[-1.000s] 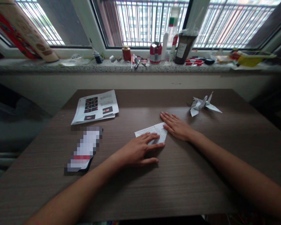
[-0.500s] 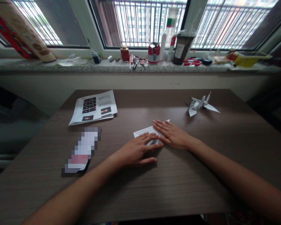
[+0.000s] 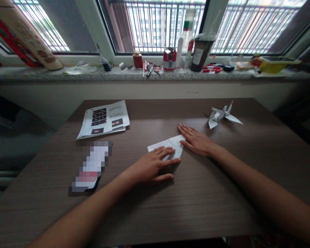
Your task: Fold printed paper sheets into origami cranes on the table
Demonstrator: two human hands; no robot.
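Note:
A small folded sheet of printed paper (image 3: 176, 143) lies flat in the middle of the table. My left hand (image 3: 152, 165) rests on its near left part, fingers stretched and apart, hiding some of it. At the paper's right end lies my right hand (image 3: 196, 140), flat with its fingers extended. Its fingertips reach past the upper right corner, and the thumb is at the right edge. Neither hand grips anything. Behind my right hand stands a folded paper crane (image 3: 218, 116).
Printed sheets (image 3: 103, 119) lie at the table's back left, with a phone (image 3: 91, 167), its screen blurred, nearer me. Along the windowsill (image 3: 134, 76) stand a red can (image 3: 169, 59), a dark drink cup (image 3: 200, 53), a bottle, small tools and a yellow basket (image 3: 274, 65).
My right hand has slid right and slightly away from me, uncovering the paper's right part. My left hand has stayed almost where it was on the paper.

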